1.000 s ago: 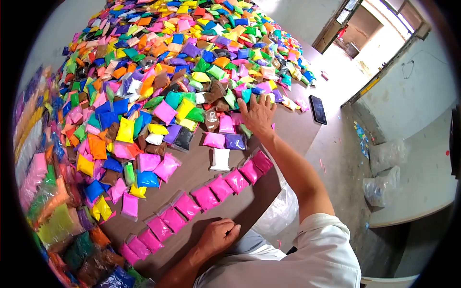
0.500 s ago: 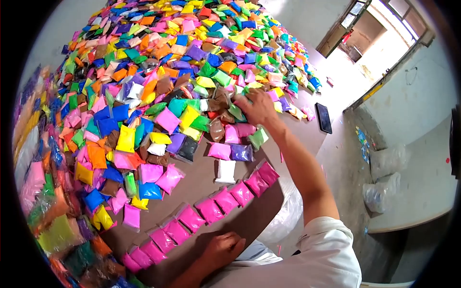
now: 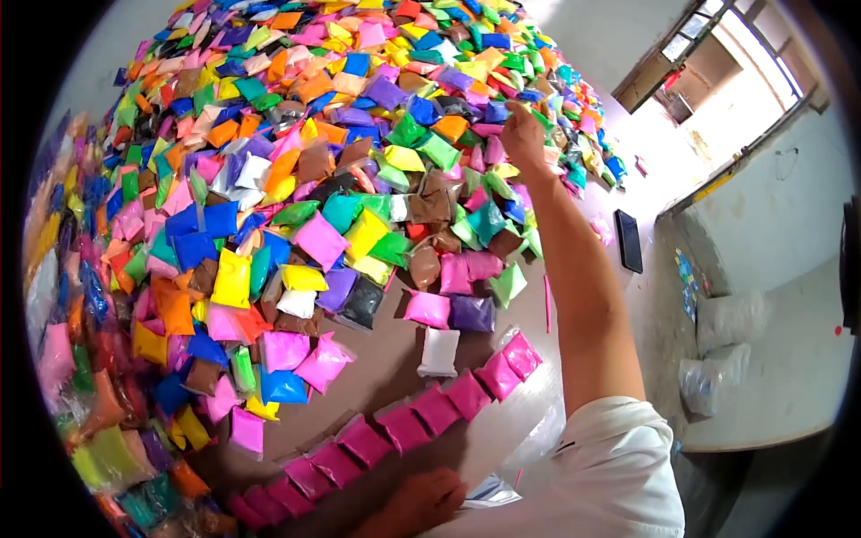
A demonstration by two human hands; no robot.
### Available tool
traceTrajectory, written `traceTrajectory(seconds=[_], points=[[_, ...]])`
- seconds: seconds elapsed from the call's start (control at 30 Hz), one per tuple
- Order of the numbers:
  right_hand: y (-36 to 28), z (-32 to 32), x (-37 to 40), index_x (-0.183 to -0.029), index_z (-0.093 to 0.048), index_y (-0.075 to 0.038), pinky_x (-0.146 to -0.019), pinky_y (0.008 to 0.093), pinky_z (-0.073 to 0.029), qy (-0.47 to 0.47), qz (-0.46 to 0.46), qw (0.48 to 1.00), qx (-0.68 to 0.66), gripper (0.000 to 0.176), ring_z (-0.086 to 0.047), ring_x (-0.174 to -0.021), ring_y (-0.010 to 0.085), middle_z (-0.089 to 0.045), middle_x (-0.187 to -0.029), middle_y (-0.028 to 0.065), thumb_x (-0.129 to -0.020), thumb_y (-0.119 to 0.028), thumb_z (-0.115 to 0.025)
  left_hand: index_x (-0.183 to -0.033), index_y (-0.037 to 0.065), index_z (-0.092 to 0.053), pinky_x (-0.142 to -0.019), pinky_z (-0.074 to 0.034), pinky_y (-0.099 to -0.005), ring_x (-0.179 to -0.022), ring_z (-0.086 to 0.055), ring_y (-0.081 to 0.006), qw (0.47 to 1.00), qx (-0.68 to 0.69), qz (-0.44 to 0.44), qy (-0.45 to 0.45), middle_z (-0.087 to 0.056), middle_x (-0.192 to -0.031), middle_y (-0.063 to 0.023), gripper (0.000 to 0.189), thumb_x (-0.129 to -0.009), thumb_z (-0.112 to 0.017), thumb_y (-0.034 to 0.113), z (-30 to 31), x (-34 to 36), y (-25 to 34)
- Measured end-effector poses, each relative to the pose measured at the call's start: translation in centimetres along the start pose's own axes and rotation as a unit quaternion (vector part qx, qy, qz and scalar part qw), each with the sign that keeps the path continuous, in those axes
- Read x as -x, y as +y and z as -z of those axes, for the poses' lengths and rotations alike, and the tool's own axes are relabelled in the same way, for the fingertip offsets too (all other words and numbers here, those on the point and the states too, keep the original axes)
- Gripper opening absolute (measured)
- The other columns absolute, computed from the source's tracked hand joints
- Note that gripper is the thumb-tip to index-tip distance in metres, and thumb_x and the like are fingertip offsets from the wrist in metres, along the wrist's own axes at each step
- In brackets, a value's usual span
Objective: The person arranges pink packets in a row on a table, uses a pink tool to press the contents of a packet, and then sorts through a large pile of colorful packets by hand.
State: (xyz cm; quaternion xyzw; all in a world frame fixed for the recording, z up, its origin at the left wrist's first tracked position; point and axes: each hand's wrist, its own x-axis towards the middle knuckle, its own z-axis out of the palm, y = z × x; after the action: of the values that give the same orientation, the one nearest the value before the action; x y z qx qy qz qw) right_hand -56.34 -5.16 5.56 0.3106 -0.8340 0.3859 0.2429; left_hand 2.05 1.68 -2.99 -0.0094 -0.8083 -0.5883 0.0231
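My right hand (image 3: 523,136) reaches over the right part of a large heap of small colored packets (image 3: 359,134), with fingers bent on or just above it; whatever they hold is hidden. Near the table's front edge, my left hand (image 3: 426,500) rests low and shadowed, fingers curled, beside a row of magenta packets (image 3: 404,426). That row runs diagonally up to the right. Between row and heap lie a white packet (image 3: 439,352), a purple packet (image 3: 472,313) and a pink packet (image 3: 427,308).
A black phone (image 3: 628,241) lies on the table (image 3: 359,377) at right. Larger clear bags of packets (image 3: 99,386) are piled along the left. Plastic bags (image 3: 713,377) sit on the floor at right, below an open doorway (image 3: 717,81).
My right hand has moved up and to the right, farther over the heap. My left hand appears slightly lower in the view. The whole view has shifted a little.
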Motion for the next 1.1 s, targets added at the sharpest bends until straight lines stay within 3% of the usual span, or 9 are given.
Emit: traceTrajectory(seconds=[0.2, 0.3, 0.43, 0.57, 0.67, 0.8, 0.9, 1.03, 1.1], points=[[5.3, -0.8, -6.8, -0.124, -0.065, -0.013, -0.087, 0.046, -0.053, -0.083, -0.001, 0.983, 0.163, 0.044, -0.067, -0.098, 0.0397, -0.069, -0.104, 0.0227, -0.083, -0.01, -0.048, -0.083, 0.002, -0.062, -0.067, -0.05, -0.0432, -0.075, -0.062, -0.0333, 0.991, 0.112, 0.064, -0.029, -0.062, -0.08, -0.0162, 0.016, -0.089, -0.062, 0.016, 2.0, -1.2, 2.1], [8.9, -1.5, -9.0, -0.133, -0.06, -0.017, -0.101, 0.0428, -0.045, -0.137, -0.037, 0.976, 0.164, 0.049, -0.059, -0.119, 0.0358, -0.062, -0.126, 0.0212, -0.086, -0.015, -0.047, -0.084, 0.002, -0.062, -0.068, -0.05, -0.0413, -0.074, -0.061, -0.0319, 0.987, 0.141, 0.069, -0.022, -0.062, -0.081, -0.0149, 0.014, -0.09, -0.062, 0.015, 2.3, -1.5, 2.3], [11.4, -2.6, -10.9, -0.138, -0.055, -0.018, -0.104, 0.0411, -0.042, -0.199, -0.065, 0.967, 0.146, 0.05, -0.053, -0.127, 0.0353, -0.058, -0.134, 0.0198, -0.092, -0.035, -0.049, -0.084, 0.002, -0.062, -0.068, -0.05, -0.0388, -0.074, -0.061, -0.0299, 0.983, 0.166, 0.073, -0.014, -0.062, -0.082, -0.0133, 0.012, -0.09, -0.063, 0.012, 2.5, -2.0, 2.8], [10.5, -3.5, -11.1, -0.134, -0.055, -0.006, -0.097, 0.0392, -0.047, -0.183, -0.173, 0.968, 0.02, 0.06, -0.061, -0.115, 0.0357, -0.064, -0.124, 0.0218, -0.087, -0.042, -0.064, -0.085, 0.002, -0.062, -0.069, -0.05, -0.036, -0.075, -0.061, -0.0275, 0.976, 0.193, 0.097, -0.014, -0.062, -0.084, -0.0113, 0.009, -0.091, -0.063, 0.009, 3.0, -2.4, 3.4], [8.6, -4.1, -11.4, -0.132, -0.059, -0.013, -0.079, 0.0357, -0.055, -0.113, -0.293, 0.949, 0.025, 0.052, -0.066, -0.097, 0.0238, -0.066, -0.12, 0.007, -0.085, -0.03, -0.074, -0.086, 0.001, -0.062, -0.07, -0.05, -0.0348, -0.077, -0.061, -0.026, 0.975, 0.196, 0.107, -0.016, -0.062, -0.087, -0.0108, 0.009, -0.091, -0.063, 0.009, 2.7, -2.3, 3.1], [12.8, -5.3, -12.9, -0.109, -0.074, -0.008, -0.089, 0.0353, -0.051, -0.115, -0.279, 0.952, 0.059, 0.035, -0.06, -0.111, 0.0241, -0.068, -0.12, 0.0093, -0.081, -0.029, -0.075, -0.086, 0.001, -0.061, -0.071, -0.05, -0.0328, -0.079, -0.061, -0.0242, 0.977, 0.182, 0.109, -0.01, -0.062, -0.088, -0.0101, 0.011, -0.093, -0.062, 0.009, 2.4, -2.0, 3.1], [6.6, -3.0, -9.7, -0.114, -0.072, -0.008, -0.094, 0.0358, -0.047, -0.064, -0.345, 0.931, -0.102, 0.038, -0.058, -0.114, 0.0244, -0.067, -0.121, 0.0095, -0.082, -0.029, -0.073, -0.084, 0.002, -0.061, -0.072, -0.048, -0.0314, -0.077, -0.06, -0.0235, 0.961, 0.255, 0.111, 0.008, -0.06, -0.086, -0.009, 0.011, -0.094, -0.06, 0.008, 2.0, -1.6, 2.8], [5.9, 2.1, -8.0, -0.115, -0.068, -0.008, -0.089, 0.0391, -0.047, -0.179, -0.075, 0.981, -0.015, 0.032, -0.061, -0.106, 0.0254, -0.069, -0.11, 0.0096, -0.09, -0.025, -0.06, -0.083, 0.004, -0.06, -0.073, -0.047, -0.0315, -0.077, -0.059, -0.0227, 0.962, 0.249, 0.112, -0.003, -0.06, -0.086, -0.0083, 0.012, -0.094, -0.059, 0.009, 1.3, -1.3, 2.1], [3.9, 4.2, -6.5, -0.108, -0.065, -0.008, -0.083, 0.0395, -0.048, -0.174, -0.301, 0.903, -0.253, 0.024, -0.064, -0.099, 0.0237, -0.07, -0.101, 0.0096, -0.094, -0.023, -0.052, -0.085, 0.007, -0.062, -0.074, -0.047, -0.0323, -0.078, -0.059, -0.0234, 0.975, 0.197, 0.104, 0.003, -0.061, -0.087, -0.0085, 0.017, -0.096, -0.059, 0.018, 1.4, -1.4, 2.2]])
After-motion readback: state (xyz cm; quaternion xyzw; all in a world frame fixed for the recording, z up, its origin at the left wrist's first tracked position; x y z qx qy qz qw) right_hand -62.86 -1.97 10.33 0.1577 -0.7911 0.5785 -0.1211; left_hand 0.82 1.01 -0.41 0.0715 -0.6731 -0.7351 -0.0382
